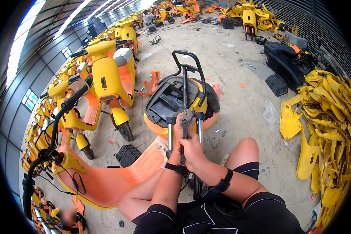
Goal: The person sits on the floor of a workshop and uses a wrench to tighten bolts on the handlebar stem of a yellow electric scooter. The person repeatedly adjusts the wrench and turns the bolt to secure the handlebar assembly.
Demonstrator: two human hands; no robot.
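Two hands [185,142] on smooth steel adjustable wrench [185,121].

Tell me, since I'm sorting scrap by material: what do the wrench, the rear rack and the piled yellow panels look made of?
Wrench: bare metal, grey with a dull shine.
Rear rack: likely metal tube, bent in smooth curves, black coated.
Yellow panels: probably moulded plastic, thin curved glossy shells.

One adjustable wrench [186,119], two hands, three black plastic baskets [277,84]

Bare-metal wrench [185,124], glossy orange plastic scooter body [117,179] (smooth), matt black plastic seat tub [165,102], rough concrete floor [241,113].
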